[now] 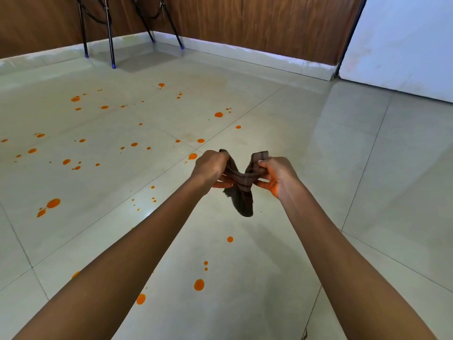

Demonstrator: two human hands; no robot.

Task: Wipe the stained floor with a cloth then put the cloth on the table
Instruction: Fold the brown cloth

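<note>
A dark brown checked cloth (241, 190) hangs in the air between both hands, above the pale tiled floor (282, 133). My left hand (210, 169) grips its left end and my right hand (275, 175) pinches its right end; a loose part droops below them. Orange stains (199, 284) lie scattered across the floor, thickest to the left (53, 203) and also close below my arms. The table top is out of view.
Black metal legs with blue feet (112, 66) stand at the back left by a wood-panelled wall (245, 23). A white door or panel (402, 45) closes the back right. The floor tiles to the right carry no stains.
</note>
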